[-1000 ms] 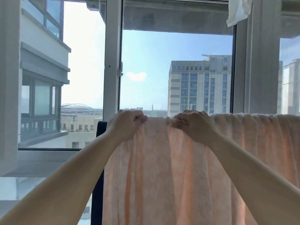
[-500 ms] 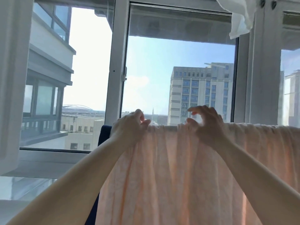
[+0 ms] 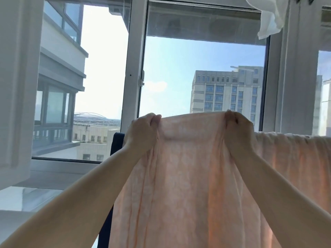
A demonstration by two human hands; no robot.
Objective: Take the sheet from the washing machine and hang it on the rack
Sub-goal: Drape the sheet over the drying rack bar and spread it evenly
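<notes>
A pale pink patterned sheet (image 3: 188,176) hangs in front of me, its right part draped over a rack bar that the cloth hides. My left hand (image 3: 143,133) grips the sheet's top edge at the left. My right hand (image 3: 238,131) grips the same edge further right. Between the two hands the top edge is stretched out and lifted a little above the level of the draped part (image 3: 293,149).
A dark blue cloth (image 3: 116,144) hangs just left of the sheet. Behind stands a white window frame (image 3: 130,68) with buildings outside. A white cloth (image 3: 268,17) dangles at the top right. A white sill (image 3: 53,172) runs along the lower left.
My hands have moved apart along the sheet's top edge, both now gripping it, and lifted that stretch above the bar. The view has tilted slightly upward.
</notes>
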